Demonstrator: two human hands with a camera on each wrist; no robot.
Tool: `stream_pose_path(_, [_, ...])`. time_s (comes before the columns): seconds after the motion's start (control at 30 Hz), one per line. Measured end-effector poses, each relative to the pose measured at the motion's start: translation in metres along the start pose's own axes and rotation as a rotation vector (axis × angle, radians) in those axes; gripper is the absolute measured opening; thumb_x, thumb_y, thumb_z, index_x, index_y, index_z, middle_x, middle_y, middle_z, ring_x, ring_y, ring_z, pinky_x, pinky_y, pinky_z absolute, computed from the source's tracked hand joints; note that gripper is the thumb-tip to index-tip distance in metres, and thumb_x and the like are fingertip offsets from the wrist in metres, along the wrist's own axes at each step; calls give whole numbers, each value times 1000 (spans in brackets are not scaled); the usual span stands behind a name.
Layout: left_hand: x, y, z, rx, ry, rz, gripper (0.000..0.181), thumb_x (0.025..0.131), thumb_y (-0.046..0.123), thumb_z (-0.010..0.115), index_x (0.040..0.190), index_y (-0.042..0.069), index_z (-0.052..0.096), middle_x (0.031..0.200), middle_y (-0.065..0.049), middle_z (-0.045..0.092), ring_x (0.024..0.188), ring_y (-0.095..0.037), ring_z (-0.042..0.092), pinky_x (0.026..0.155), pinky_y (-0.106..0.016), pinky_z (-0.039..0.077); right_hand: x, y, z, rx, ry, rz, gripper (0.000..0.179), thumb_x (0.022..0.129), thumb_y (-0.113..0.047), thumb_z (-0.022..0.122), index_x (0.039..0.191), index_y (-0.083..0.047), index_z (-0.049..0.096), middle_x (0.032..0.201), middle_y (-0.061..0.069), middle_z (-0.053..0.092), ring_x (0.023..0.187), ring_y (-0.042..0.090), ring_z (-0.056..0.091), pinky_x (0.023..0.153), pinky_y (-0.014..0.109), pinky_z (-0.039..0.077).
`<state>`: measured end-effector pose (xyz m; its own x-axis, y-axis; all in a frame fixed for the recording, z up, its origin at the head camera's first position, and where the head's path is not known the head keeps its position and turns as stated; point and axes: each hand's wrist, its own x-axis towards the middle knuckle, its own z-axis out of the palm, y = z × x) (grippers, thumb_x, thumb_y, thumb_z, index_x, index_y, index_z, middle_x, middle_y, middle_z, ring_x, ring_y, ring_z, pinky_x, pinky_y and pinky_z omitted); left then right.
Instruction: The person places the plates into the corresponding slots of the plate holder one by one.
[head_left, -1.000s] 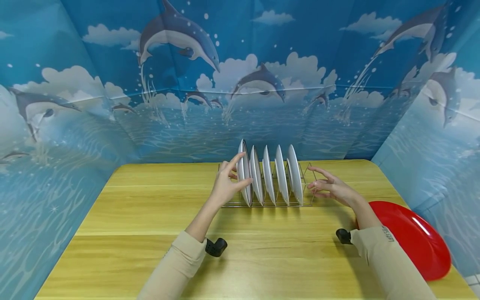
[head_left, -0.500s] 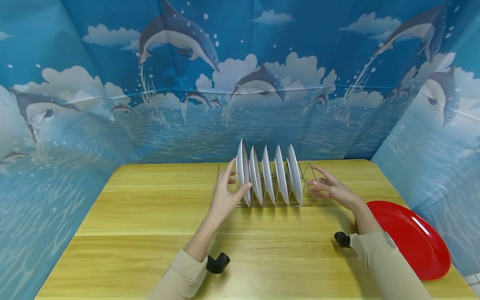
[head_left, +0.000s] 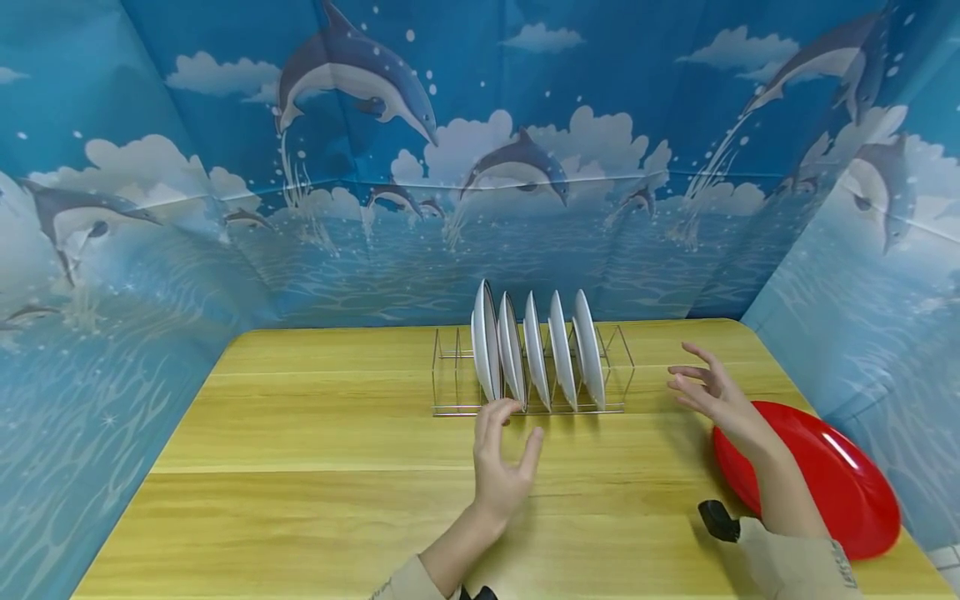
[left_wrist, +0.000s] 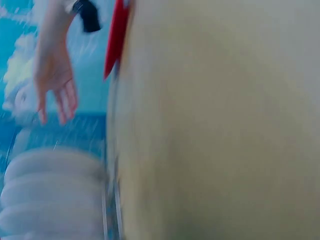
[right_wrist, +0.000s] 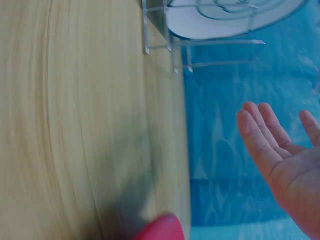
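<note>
Several white plates (head_left: 536, 354) stand on edge in a row in a wire dish rack (head_left: 457, 410) at the back middle of the table. The leftmost plate (head_left: 483, 342) has a dark rim and is the tallest in the row. My left hand (head_left: 501, 471) hovers in front of the rack, holding nothing, its fingertips overlapping the rack's front in the head view. To the right of the rack, my right hand (head_left: 723, 400) is raised with fingers spread and nothing in it. The right wrist view shows that hand (right_wrist: 290, 155) apart from the rack (right_wrist: 195, 50).
A large red oval tray (head_left: 847, 475) lies at the table's right edge, partly under the right forearm in the head view. A dolphin-printed curtain (head_left: 420, 267) hangs right behind the wooden table (head_left: 300, 433) and along both sides.
My left hand has left the leftmost plate and come toward me and to the right. My right hand has drawn away from the rack's right end. The plates stay standing.
</note>
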<state>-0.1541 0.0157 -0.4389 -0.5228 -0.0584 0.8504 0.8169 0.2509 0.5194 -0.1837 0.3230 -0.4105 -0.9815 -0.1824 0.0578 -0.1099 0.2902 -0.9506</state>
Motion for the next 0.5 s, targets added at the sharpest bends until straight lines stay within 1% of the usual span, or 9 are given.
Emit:
stream_pose_path(0.1, [-14,8,14,-48,-78,-19,39,72,-3,64,109,-3,51,102,-13,52,93,-25,49,80,-28,47,-15,-1,-7,30,29,-55,59,97,-11,42,146,-17,8,121,-7,40,99,-5,53,82,11,47])
stream_pose_path(0.17, [-21,11,24,-93,-147,-69,40,75,-2,64,112,-1,51,103,-12,52,94,-24,50,79,-27,48,-25,-1,-13,72,45,-89,59,97,-7,41,146,-17,10,120,-11,42,100,-4,54,82,10,47])
stream_pose_path(0.27, [-28,14,37,-181,-293,-198,42,80,4,63,119,4,48,106,-9,52,96,-21,50,79,-26,49,-39,2,-24,144,76,-125,59,96,-1,40,145,-18,11,121,-9,44,101,-2,54,81,11,47])
stream_pose_path(0.3, [-29,15,40,-211,-347,-254,43,82,7,62,122,6,46,108,-8,52,97,-20,50,79,-25,49,-45,3,-27,161,95,-124,60,96,0,40,145,-19,12,121,-8,44,101,-2,55,80,11,48])
stream_pose_path(0.4, [-29,15,52,-288,-507,-402,49,85,14,61,129,11,41,112,-6,50,100,-16,49,80,-23,49,-60,6,-37,200,141,-119,61,95,2,39,145,-19,10,122,-8,45,100,-1,56,79,11,48])
stream_pose_path(0.5, [-26,14,64,-362,-626,-530,54,86,18,62,134,15,37,116,-7,50,102,-15,50,80,-22,50,-75,13,-49,254,181,-122,61,95,3,37,144,-20,10,121,-8,45,98,-1,57,78,11,49])
